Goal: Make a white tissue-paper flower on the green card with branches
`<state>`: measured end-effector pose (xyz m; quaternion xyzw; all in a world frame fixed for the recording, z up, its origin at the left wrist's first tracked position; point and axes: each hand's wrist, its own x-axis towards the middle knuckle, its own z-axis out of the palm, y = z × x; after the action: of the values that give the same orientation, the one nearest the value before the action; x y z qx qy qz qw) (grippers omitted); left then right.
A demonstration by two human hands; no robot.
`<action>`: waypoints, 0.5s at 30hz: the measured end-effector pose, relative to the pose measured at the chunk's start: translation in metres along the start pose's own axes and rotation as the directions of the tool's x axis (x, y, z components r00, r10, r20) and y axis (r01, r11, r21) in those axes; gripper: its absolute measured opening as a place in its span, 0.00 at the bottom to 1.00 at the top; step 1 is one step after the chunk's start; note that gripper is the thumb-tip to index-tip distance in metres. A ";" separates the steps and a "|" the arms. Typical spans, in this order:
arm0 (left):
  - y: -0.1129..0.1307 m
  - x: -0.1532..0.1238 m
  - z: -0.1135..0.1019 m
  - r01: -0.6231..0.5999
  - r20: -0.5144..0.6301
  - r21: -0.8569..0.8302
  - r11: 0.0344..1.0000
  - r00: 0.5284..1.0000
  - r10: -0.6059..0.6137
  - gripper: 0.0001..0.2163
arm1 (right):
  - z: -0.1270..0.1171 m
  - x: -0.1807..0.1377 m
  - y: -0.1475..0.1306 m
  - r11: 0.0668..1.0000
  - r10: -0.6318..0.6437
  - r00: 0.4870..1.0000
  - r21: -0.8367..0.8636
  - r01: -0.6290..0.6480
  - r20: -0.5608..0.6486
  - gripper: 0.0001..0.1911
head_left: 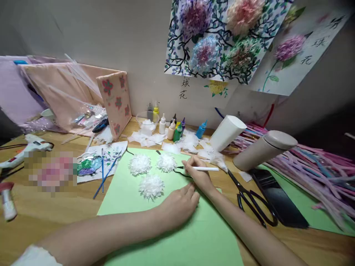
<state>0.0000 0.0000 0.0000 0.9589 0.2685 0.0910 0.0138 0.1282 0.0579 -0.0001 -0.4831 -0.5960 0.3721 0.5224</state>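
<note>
A light green paper sheet point(177, 236) lies on the wooden table in front of me. Three white fluffy tissue pom-pom flowers sit on its far half: one at the left point(139, 164), one at the right point(166, 162), one nearer me point(151, 186). My right hand point(198, 173) grips a white paintbrush point(203, 169) and its tip touches a black painted line point(181, 173) beside the right flower. My left hand point(180, 205) lies palm down on the green sheet, fingers stretched flat, just below the right hand.
Small paint bottles point(172, 127) and white tissue scraps point(149, 138) stand behind the sheet. Black scissors point(253, 201), a tilted white cup point(227, 132), a beige cylinder point(263, 149) and pink pipe cleaners point(313, 166) fill the right. A palette with blue brushes point(104, 171) and a glue gun point(26, 149) lie left.
</note>
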 end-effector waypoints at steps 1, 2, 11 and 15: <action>-0.001 0.002 -0.001 0.033 0.014 -0.017 0.999 0.999 -0.032 0.09 | -0.004 -0.001 0.000 0.999 0.007 0.999 0.039 -0.005 -0.034 0.19; -0.002 0.004 -0.002 0.055 0.021 -0.027 0.998 0.998 -0.055 0.09 | -0.007 -0.002 -0.001 0.997 0.015 0.998 0.075 -0.011 -0.059 0.19; 0.002 -0.021 -0.020 -0.200 -0.187 0.205 0.958 0.953 0.238 0.06 | -0.007 -0.014 -0.018 0.958 0.119 0.983 0.245 -0.151 0.141 0.15; -0.013 -0.060 -0.040 -0.383 -0.143 0.223 0.896 0.897 0.419 0.05 | -0.001 -0.032 -0.028 0.976 0.103 0.922 0.143 -0.167 0.373 0.07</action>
<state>-0.0647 -0.0205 0.0287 0.9777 0.0719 0.1556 -0.1216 0.1231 0.0202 0.0184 -0.3990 -0.6130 0.5401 0.4162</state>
